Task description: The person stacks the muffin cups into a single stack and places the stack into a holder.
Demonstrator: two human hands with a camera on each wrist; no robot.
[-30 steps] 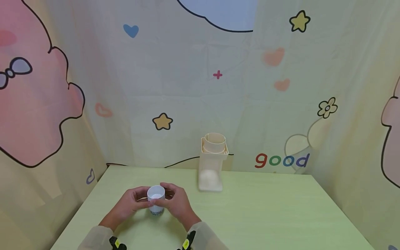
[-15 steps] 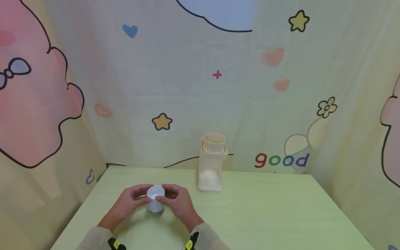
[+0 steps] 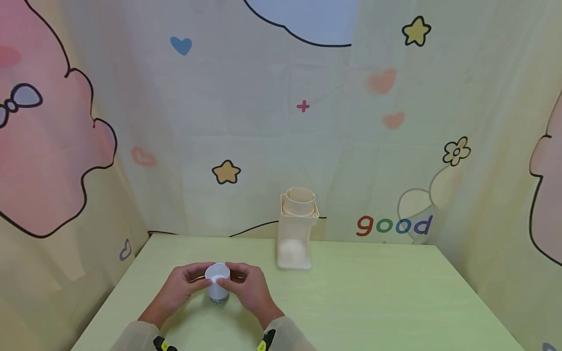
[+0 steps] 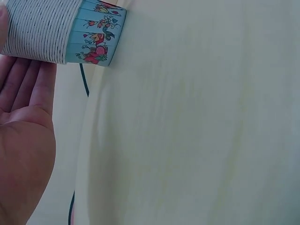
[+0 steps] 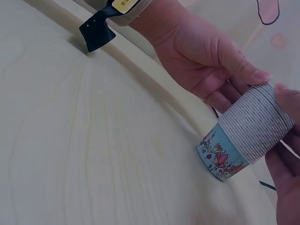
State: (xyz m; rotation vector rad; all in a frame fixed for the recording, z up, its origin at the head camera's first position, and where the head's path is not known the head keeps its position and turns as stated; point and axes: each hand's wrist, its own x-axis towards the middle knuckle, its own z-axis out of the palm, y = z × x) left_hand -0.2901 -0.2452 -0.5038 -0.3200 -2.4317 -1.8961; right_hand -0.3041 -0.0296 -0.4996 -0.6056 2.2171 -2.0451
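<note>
A stack of paper cups (image 3: 218,291) stands upright, mouth up, between both hands at the table's left front. Several white rims are layered above a light-blue base printed with flowers (image 5: 221,157). My left hand (image 3: 182,287) holds the stack from the left, thumb near the top rim, fingers behind. From the right, my right hand (image 3: 250,287) grips it likewise, its thumb at the near side of the rim. The left wrist view shows the cups (image 4: 61,33) against the left palm (image 4: 28,140). I cannot tell whether the base touches the table.
A cream plastic stand (image 3: 294,241) with a round open tube (image 3: 300,202) on top stands at the table's back middle. The pale table (image 3: 373,297) meets a printed cloth backdrop (image 3: 263,97) behind and at both sides.
My right hand's thumb and fingers have shifted slightly on the cups. The stack stays in nearly the same place between both hands. The head view has moved a little.
</note>
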